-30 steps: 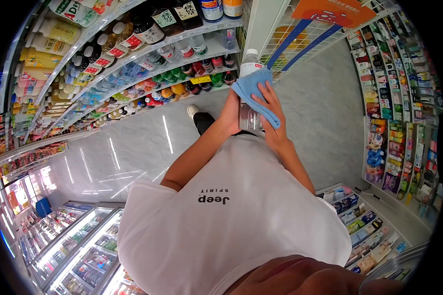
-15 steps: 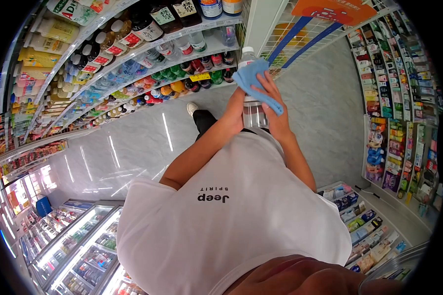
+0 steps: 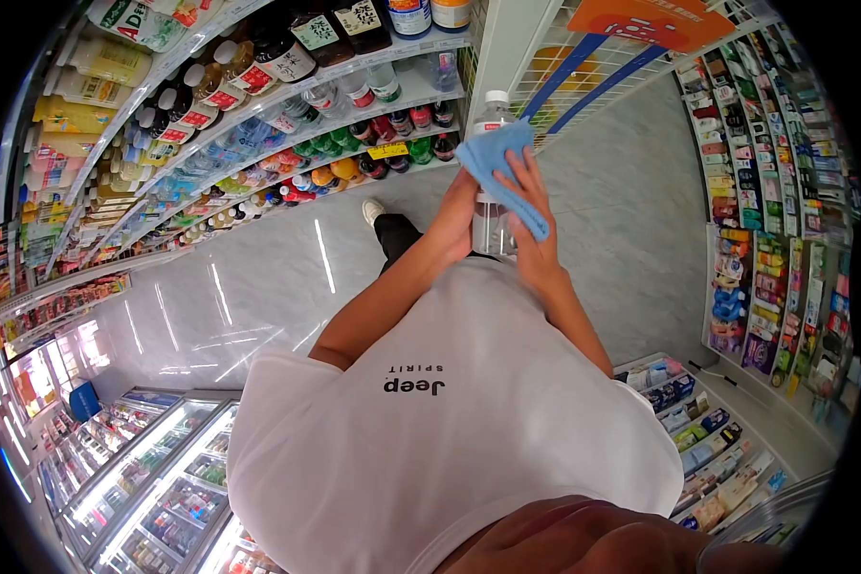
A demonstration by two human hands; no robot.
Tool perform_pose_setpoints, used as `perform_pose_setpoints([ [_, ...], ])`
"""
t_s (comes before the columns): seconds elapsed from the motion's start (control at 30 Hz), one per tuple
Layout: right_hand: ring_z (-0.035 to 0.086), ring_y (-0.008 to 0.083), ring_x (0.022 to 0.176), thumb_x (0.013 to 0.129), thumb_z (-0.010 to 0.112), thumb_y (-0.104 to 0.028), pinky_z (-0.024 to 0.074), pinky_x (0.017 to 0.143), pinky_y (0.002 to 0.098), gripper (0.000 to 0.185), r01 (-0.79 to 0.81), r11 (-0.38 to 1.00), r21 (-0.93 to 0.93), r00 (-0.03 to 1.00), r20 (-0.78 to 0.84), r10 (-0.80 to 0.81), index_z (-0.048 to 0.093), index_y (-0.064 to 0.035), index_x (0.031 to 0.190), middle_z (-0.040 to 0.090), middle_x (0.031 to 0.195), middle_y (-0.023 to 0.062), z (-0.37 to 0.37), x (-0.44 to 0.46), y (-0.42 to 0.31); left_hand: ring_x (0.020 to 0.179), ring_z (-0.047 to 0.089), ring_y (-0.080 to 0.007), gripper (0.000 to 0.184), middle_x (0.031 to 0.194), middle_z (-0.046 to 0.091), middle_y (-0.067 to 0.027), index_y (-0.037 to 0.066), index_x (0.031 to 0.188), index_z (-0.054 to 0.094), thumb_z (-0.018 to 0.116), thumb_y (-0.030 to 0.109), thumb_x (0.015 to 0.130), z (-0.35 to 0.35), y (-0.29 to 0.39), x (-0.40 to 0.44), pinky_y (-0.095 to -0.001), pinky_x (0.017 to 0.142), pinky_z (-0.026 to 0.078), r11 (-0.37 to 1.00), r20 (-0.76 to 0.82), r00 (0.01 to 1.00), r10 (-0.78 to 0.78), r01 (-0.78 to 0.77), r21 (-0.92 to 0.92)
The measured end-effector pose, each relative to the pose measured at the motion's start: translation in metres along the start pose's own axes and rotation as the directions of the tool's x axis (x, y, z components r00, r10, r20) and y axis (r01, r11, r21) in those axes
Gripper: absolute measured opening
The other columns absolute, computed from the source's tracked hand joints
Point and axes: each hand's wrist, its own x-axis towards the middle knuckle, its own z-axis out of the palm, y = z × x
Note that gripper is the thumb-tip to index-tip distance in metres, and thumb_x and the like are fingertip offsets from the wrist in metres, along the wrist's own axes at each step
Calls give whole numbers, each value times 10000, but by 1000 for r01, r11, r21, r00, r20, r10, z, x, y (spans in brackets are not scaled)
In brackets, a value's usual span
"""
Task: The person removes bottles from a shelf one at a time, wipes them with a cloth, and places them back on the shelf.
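Head view, the only feed I have: I see a clear plastic bottle (image 3: 493, 225) between the two hands in front of the waist, its white cap (image 3: 496, 97) pointing away from the body and its base close to the white shirt (image 3: 507, 421). On the left hand (image 3: 460, 209) the grip is closed round the bottle's near side; the fingertips are hidden from me, so I cannot tell how far they wrap. A folded blue cloth (image 3: 496, 151) lies slantwise over the bottle's middle, covering much of it. On the right hand (image 3: 534, 206) the grip is partly curled, fingers a little spread, holding the cloth flat against the bottle. Beyond the cap I make out a wire rack with an orange sign (image 3: 651, 21) and blue strips (image 3: 562, 78). Off to the left, drinks line a shelf (image 3: 419, 92) with a yellow price tag (image 3: 388, 150), well apart from the hands. Below, a pale shoe (image 3: 373, 211) stands on the grey floor (image 3: 631, 277); glass-topped coolers (image 3: 153, 488) glow at lower left.
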Motion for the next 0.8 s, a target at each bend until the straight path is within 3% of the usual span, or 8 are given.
perform_pose_setpoints([
  [0.03,249,352,1472,962,481,-197,185,1181,471,437,-6,1000,-6,999,-46,6,570,-10,1347,394,1530,159,0,8,2,1076,629,-171,501,1215,616,-51,126,1366,472,418,491,1027,7,3,-4,-355,883,545,999,2,1000,-22,22,-29],
  [0.13,220,320,1488,965,488,-210,189,1184,433,448,-154,849,505,933,-209,293,561,8,1350,369,1547,154,7,34,-1,987,651,-166,438,1144,642,-36,149,1274,535,412,490,1028,38,15,-19,-351,835,555,997,-38,997,-71,70,-29],
  [0.23,212,298,1492,968,488,-219,188,1187,402,444,-200,902,382,945,-167,280,572,7,1341,349,1563,130,3,31,5,964,660,-164,478,1119,656,-30,158,1258,548,413,543,1009,27,13,-14,-344,815,558,989,15,991,-132,133,-67],
  [0.27,216,322,1489,970,472,-230,174,1192,437,431,-146,979,140,984,-85,159,599,-9,1318,382,1546,123,-2,24,7,1027,644,-189,559,1164,643,-52,158,1303,543,419,598,982,16,6,-7,-359,850,547,986,16,992,-124,125,-111],
  [0.37,229,356,1479,965,466,-240,164,1191,488,416,8,1000,-20,987,158,-5,626,-48,1298,425,1517,125,-6,-2,6,1093,611,-219,629,1212,620,-76,161,1346,534,438,644,953,36,25,-22,-376,902,523,980,-115,984,-138,119,-160],
  [0.47,244,386,1468,958,473,-243,157,1185,528,400,87,995,49,958,269,-97,645,-79,1279,455,1490,141,-7,-25,0,1150,579,-251,740,1318,568,-92,144,1388,502,444,710,915,7,26,-5,-407,985,484,932,64,982,-179,190,-310],
  [0.67,252,393,1464,956,484,-234,183,1180,509,397,155,988,-22,956,256,-144,640,-78,1287,440,1499,154,-5,-29,2,1040,615,-211,677,1203,609,-72,114,1348,514,510,646,929,7,24,-1,-360,903,527,973,30,994,-102,106,-203],
  [0.8,220,365,1482,978,466,-202,186,1178,461,418,-21,1000,-1,999,47,21,593,-9,1326,396,1531,156,1,4,1,1018,647,-195,595,1170,628,-70,118,1342,493,485,583,971,5,10,-3,-353,846,564,998,-44,999,-28,26,-51],
])
